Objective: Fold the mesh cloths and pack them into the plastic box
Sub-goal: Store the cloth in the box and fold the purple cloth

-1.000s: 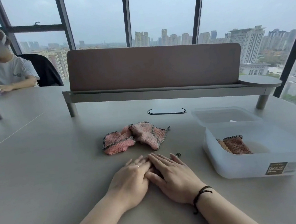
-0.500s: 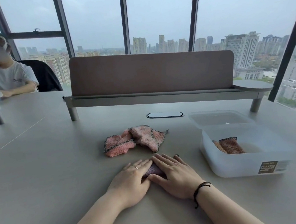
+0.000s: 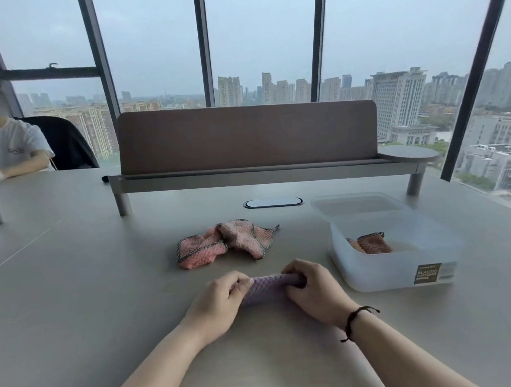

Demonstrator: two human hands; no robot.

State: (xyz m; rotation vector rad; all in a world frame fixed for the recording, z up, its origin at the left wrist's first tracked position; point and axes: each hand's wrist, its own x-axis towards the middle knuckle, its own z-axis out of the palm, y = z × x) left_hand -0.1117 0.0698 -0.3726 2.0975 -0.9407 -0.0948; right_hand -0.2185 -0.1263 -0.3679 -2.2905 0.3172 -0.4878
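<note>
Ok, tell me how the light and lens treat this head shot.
Head view: soft overcast daylight from the windows, faint shadows under both hands; wide-angle bending tilts the window frames outward; the seated person's face is blurred out; no harsh glare on the table.

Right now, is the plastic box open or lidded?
Open: the plastic box has no lid on, and a folded cloth shows inside.

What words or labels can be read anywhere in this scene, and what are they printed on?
"PLASTIC CONTAINER": dark label on the front wall of the translucent plastic box.
A smaller line under those words: too small to read.
Pale sticker beside that label: blurred, unreadable.
Print on the chest of the seated person's white T-shirt: too small to read.
</note>
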